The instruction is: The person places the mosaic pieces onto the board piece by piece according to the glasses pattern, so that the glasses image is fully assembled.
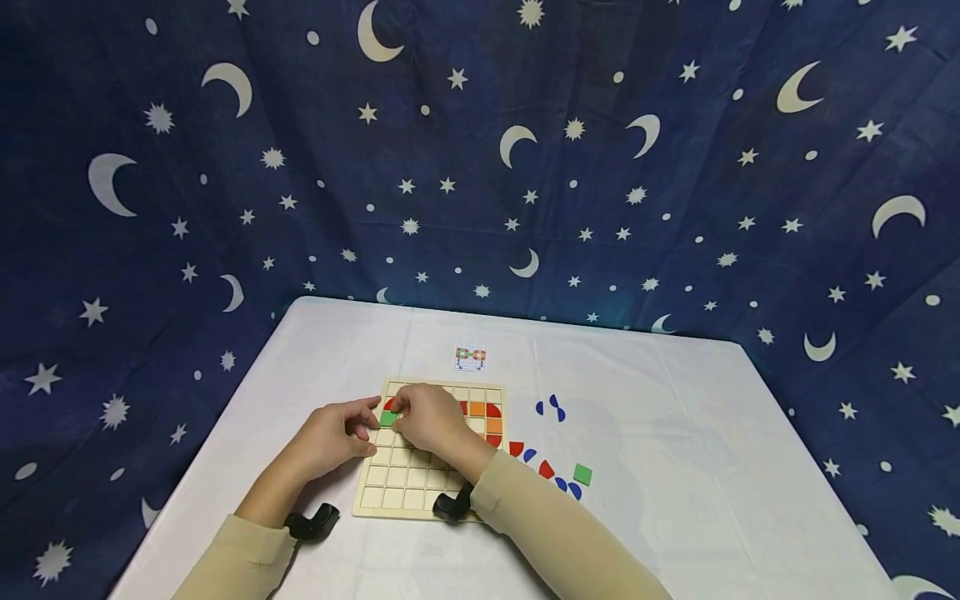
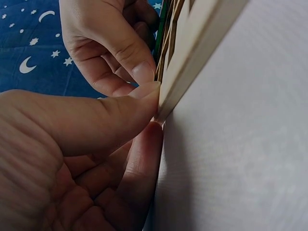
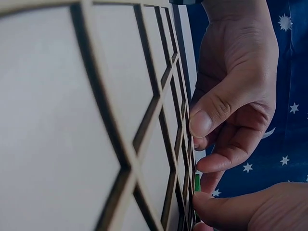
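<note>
A wooden grid board [image 1: 390, 492] lies on the table, partly covered by my right forearm. My right hand [image 1: 433, 417] reaches across it, thumb and index finger pinching at the right side of a green square tile [image 1: 387, 419] near the left edge. In the right wrist view a sliver of green tile [image 3: 197, 183] shows at those fingertips. Above the tile sits a red piece [image 1: 389, 403], partly behind the fingers. My left hand [image 1: 326, 433] is at the board's left edge, fingers spread; in the left wrist view its thumb and a finger [image 2: 144, 149] touch that edge.
On the board's right side sit red quarter pieces [image 1: 492, 411] and orange squares [image 1: 493, 426]. Several loose blue pieces [image 1: 561, 414], red pieces [image 1: 546, 469] and a green square [image 1: 582, 474] lie right of the board. A small pattern card [image 1: 470, 358] lies beyond it.
</note>
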A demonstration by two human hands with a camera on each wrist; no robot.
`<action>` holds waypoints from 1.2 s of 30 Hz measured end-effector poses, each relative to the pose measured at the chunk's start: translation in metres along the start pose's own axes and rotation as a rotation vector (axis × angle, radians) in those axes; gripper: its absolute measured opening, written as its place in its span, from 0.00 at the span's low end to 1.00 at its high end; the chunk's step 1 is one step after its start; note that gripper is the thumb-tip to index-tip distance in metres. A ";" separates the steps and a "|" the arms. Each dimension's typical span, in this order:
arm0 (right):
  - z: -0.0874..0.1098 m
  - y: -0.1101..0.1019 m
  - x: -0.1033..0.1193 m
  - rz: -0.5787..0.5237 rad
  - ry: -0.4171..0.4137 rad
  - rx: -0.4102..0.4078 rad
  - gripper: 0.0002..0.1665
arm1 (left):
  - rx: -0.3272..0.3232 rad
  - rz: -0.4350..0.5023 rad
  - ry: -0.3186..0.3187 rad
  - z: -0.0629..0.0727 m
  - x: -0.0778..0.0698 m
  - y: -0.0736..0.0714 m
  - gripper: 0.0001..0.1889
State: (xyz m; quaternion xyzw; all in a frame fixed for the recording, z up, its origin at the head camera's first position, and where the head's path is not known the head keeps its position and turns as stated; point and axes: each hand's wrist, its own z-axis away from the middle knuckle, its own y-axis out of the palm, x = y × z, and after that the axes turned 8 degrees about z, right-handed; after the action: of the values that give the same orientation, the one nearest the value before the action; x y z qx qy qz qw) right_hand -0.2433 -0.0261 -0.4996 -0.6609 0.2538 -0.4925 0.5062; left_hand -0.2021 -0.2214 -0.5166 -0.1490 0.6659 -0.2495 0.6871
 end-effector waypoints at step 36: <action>0.033 -0.039 -0.048 -0.222 -0.032 0.019 0.10 | -0.005 0.019 -0.043 0.001 -0.003 0.001 0.17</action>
State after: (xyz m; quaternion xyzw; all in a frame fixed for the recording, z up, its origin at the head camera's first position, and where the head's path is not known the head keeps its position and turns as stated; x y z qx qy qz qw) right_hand -0.2386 0.0417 -0.4828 -0.6880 0.1660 -0.5373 0.4587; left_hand -0.2010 -0.2188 -0.5142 -0.1497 0.6531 -0.2377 0.7033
